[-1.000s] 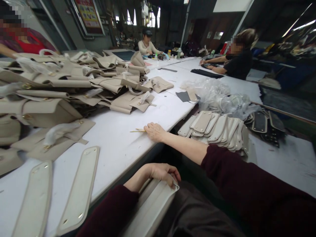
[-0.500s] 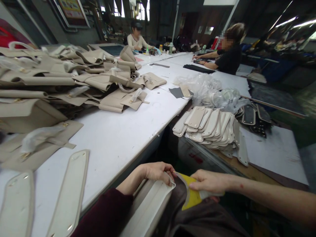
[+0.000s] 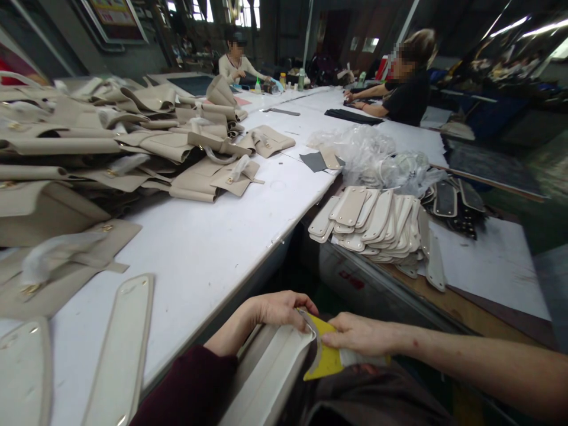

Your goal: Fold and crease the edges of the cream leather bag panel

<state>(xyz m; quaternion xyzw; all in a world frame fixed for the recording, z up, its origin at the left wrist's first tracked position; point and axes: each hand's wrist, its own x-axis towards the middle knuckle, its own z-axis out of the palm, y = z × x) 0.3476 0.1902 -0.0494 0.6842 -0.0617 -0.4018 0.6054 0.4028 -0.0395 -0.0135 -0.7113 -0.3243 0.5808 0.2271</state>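
In my lap lies a long cream leather base panel [image 3: 270, 373]. My left hand [image 3: 275, 310] is curled over its rounded far end, fingers closed on the edge. My right hand [image 3: 355, 334] pinches a yellow strip [image 3: 326, 361] with a grey border, which meets the panel's end right beside my left fingers. Both hands sit just below the front edge of the white table [image 3: 213, 248].
Two more cream panels [image 3: 119, 349] lie on the table at lower left. A big heap of beige bag pieces [image 3: 110, 142] covers the left. A fanned stack of cream panels [image 3: 377, 225], plastic bags [image 3: 377, 157] and dark panels [image 3: 452, 201] sit to the right. Other people work at the far end.
A second ago my right hand rested on the table by a thin stick; it has come down to my lap and now pinches the yellow strip against the panel's end.
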